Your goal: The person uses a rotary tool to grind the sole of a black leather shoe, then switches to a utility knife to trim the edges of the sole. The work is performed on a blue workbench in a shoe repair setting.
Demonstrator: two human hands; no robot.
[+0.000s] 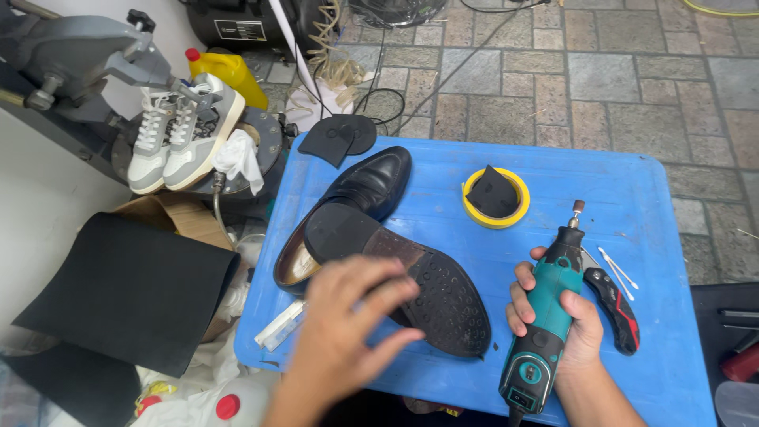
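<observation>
Gripping a teal rotary tool point(545, 324), the right hand point(565, 316) is wrapped tight round its body, bit pointing away. Left hand point(348, 332), blurred, fingers spread, rests on the upturned sole point(427, 289) of a black dress shoe point(371, 186) mid-counter point(672, 237). Risk: the sole isn't pinned hard w/ an open palm, so the bit could skid and gouge the rubber. Shoe's long axis runs diagonally, toe near-right, heel far-left. Beyond: yellow tape roll point(496, 198).

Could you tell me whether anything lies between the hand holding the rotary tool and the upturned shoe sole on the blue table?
Nothing visible does. The right hand grips the teal rotary tool, and only bare blue table separates it from the upturned shoe sole. The left hand rests on that sole's near side, away from the gap.
</observation>
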